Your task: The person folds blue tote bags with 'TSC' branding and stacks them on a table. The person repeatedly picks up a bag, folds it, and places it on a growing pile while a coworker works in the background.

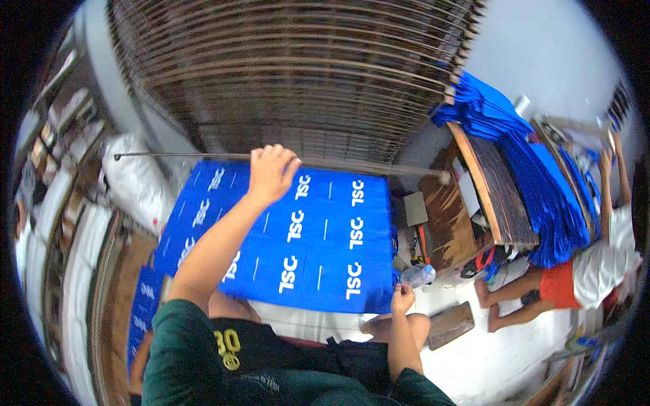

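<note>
A blue fabric sheet (315, 233) with repeated white printed lettering lies spread flat in front of me. My left hand (271, 176) reaches over the sheet to its far edge, its fingers curled over a long thin dark bar (203, 155). The bar runs left to right along that edge. At the near right corner of the sheet is my right hand (403, 298), its fingers pinched together at the fabric edge. Just beyond it shows a clear plastic item (418, 275), perhaps a bottle.
A tall rack of wire shelves (291, 74) rises beyond the sheet. Blue fabric pieces (535, 183) hang over a wooden stand (494, 183) at right. Another person (596, 264) in red shorts works at far right. A wooden board (451, 325) lies on the white tiles. White plastic-wrapped bundle (135, 179) stands left.
</note>
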{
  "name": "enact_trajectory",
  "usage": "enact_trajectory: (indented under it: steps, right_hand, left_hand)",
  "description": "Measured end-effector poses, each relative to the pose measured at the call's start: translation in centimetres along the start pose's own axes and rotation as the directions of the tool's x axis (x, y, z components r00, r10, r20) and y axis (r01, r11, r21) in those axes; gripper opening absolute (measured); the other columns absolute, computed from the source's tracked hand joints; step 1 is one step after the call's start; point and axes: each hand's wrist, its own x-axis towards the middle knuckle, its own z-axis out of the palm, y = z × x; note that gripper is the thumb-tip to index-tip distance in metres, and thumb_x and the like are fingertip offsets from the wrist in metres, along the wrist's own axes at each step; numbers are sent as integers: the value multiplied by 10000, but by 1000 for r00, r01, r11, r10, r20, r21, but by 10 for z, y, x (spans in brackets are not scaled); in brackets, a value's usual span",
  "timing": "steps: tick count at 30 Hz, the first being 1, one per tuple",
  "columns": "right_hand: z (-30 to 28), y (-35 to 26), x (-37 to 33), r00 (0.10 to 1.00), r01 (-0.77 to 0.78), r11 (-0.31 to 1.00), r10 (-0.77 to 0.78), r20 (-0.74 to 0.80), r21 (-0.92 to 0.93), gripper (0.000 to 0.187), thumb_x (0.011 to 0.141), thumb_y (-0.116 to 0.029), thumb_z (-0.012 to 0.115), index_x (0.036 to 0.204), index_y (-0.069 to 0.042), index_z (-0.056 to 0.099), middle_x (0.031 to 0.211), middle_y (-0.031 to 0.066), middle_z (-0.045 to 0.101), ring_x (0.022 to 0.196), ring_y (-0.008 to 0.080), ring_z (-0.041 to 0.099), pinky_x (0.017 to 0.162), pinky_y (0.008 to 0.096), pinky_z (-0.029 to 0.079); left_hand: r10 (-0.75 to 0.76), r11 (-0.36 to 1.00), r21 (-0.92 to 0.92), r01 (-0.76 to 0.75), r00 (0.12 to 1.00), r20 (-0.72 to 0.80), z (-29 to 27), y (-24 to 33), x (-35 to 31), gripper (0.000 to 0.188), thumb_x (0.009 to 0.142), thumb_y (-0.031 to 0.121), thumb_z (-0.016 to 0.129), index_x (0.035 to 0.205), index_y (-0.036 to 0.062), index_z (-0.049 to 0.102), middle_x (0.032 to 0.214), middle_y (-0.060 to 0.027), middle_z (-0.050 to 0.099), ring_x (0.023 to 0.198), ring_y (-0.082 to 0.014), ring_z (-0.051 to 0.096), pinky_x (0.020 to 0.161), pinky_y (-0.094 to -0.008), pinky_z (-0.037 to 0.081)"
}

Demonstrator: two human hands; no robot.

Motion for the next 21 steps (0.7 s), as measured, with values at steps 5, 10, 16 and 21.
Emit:
enact_trajectory:
  steps: [5, 10, 16, 21]
  right_hand:
    - [-37, 6, 23, 851, 437, 899, -404, -337, 26, 270, 760, -39, 565, 1023, 20, 567, 991, 126, 572, 809, 201, 545, 670, 271, 454]
    - [-114, -61, 11, 848, 156, 963, -246, -469, -221, 299, 813, -108, 577, 1088, 7, 556, 914, 160, 578, 821, 247, 558, 720, 354, 463]
    - [-166, 11, -16, 995, -11, 882, -38, -96, -471, 251, 757, -168, 601, 953, -12, 601, 815, 145, 608, 756, 269, 566, 731, 375, 447]
    - [-162, -30, -33, 995, -86, 894, 59, -75, -439, 336, 765, -250, 597, 960, 24, 602, 920, 211, 631, 835, 329, 602, 773, 426, 448]
  left_hand:
    - [-115, 992, 71, 102, 966, 230, -9, 39, -133, 181, 814, 322, 559, 841, 152, 612, 870, -64, 533, 868, -244, 487, 757, -441, 324]
    - [-226, 956, -56, 288, 844, 487, 10, 61, -247, 261, 772, 367, 608, 901, 140, 625, 913, -54, 571, 916, -237, 512, 771, -411, 351]
    - [-151, 950, -6, 313, 474, 867, 62, 68, -346, 674, 668, 521, 652, 1159, 81, 513, 1162, -167, 487, 1149, -317, 430, 959, -493, 323]
    - [-123, 936, -4, 351, 338, 933, 85, 65, -360, 728, 656, 544, 652, 1184, 69, 494, 1183, -173, 471, 1152, -323, 427, 944, -500, 344]
